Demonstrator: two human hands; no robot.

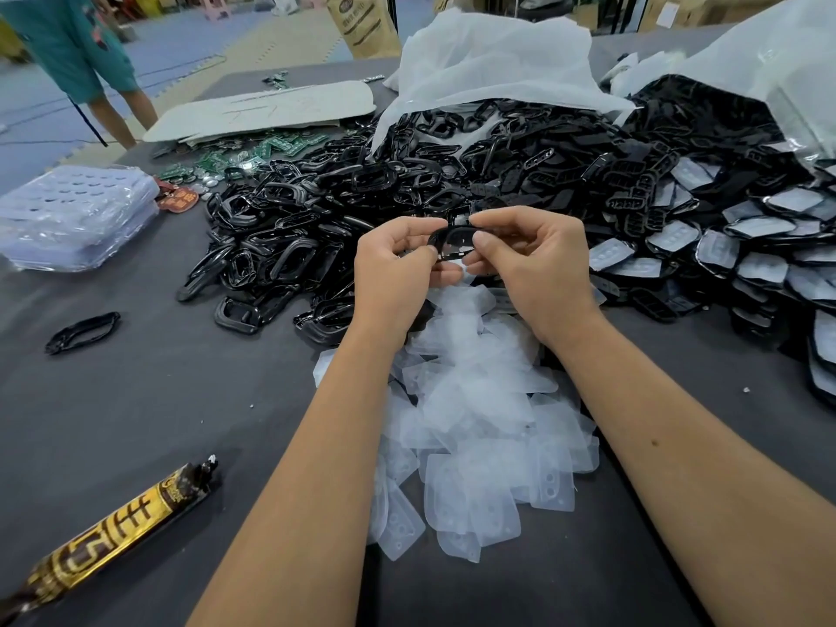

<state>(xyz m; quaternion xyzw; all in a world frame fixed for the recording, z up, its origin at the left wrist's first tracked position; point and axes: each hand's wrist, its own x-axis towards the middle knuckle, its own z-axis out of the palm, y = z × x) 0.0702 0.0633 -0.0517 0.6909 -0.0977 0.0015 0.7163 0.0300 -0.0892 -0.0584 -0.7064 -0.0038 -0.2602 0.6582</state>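
Both arms of the person are bare: the left forearm [316, 468] and the right forearm [687, 450] show uncovered from the wrist down to the lower edge of the view. The right forearm has one small dark mole [654, 442] on its upper side, about halfway along. The left grip [393, 269] and the right grip [534, 264] are bare hands with short, plain fingernails.
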